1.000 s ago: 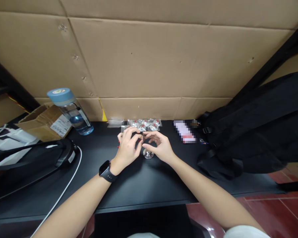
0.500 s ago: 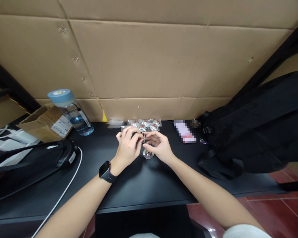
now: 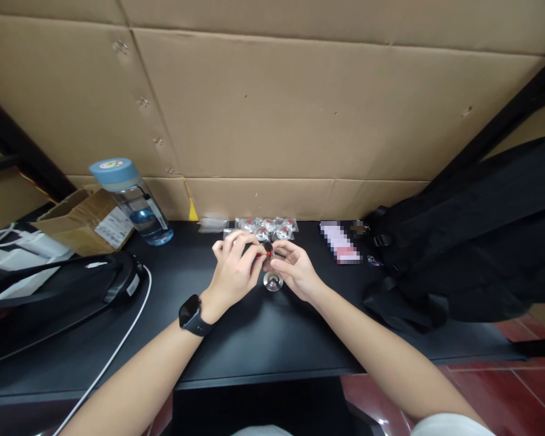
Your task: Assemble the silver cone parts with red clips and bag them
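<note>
Left hand (image 3: pixel 236 260): bent, pinching round dark thing (image 3: pixel 267 247)
Right hand (image 3: pixel 297 272): curled beside it, can't tell if pinching
Silver disc (image 3: pixel 273 281): near both hands

Just beyond the base (image 3: pixel 273 282), the disc (image 3: pixel 267 247), edge-on earlier, has turned its dark face into view.

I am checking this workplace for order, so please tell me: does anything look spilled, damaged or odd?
No spill shows. The pinkish item right of the right hand looks odd: coarse square blocks hide its details. The bottle seems to lean, perhaps from lens distortion.
</note>
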Available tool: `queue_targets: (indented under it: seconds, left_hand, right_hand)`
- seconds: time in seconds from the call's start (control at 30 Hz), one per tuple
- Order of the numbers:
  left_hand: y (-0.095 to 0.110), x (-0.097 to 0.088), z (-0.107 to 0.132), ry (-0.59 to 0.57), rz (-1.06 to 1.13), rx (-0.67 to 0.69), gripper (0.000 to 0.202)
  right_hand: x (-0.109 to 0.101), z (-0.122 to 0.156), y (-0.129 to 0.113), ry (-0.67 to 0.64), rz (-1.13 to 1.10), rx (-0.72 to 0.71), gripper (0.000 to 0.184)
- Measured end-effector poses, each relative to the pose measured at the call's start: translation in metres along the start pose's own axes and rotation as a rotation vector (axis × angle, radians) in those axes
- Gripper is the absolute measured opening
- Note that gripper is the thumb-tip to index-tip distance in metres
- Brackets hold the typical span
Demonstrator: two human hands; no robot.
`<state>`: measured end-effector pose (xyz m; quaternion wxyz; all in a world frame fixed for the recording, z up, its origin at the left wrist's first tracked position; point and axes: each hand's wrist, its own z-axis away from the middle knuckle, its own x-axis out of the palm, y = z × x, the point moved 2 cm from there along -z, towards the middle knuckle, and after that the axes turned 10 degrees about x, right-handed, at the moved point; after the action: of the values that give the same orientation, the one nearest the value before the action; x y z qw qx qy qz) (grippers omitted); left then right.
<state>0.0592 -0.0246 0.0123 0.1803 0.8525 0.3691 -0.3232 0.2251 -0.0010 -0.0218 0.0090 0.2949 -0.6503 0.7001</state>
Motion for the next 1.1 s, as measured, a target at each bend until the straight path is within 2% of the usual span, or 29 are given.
queue_targets:
  seconds: [0.17,0.5,0.63,0.77,0.93,1.1]
  left_hand:
    - [-0.005,-0.003,0.0,-0.003,0.001,0.018,0.014]
    - [-0.005,-0.006,-0.002,0.026,0.104,-0.07,0.014]
    - [-0.005,-0.004,-0.003,-0.003,0.131,-0.077,0.014]
    - [-0.004,-0.003,-0.003,-0.067,0.134,-0.068,0.016]
    - [-0.001,-0.003,-0.003,-0.071,0.114,-0.025,0.013]
    - [0.003,-0.003,-0.002,-0.082,0.075,-0.024,0.011]
  right_hand:
    - [-0.002,0.0,-0.002,0.0,-0.01,0.007,0.042]
    - [-0.003,0.001,-0.004,-0.004,-0.011,0.014,0.043]
    - [-0.005,0.001,-0.003,0.01,0.031,-0.011,0.044]
    - [-0.007,0.001,-0.003,0.008,0.118,-0.054,0.043]
    - [-0.007,0.002,-0.005,0.009,0.251,-0.109,0.037]
    - [-0.004,0.005,-0.006,0.098,0.41,-0.27,0.029]
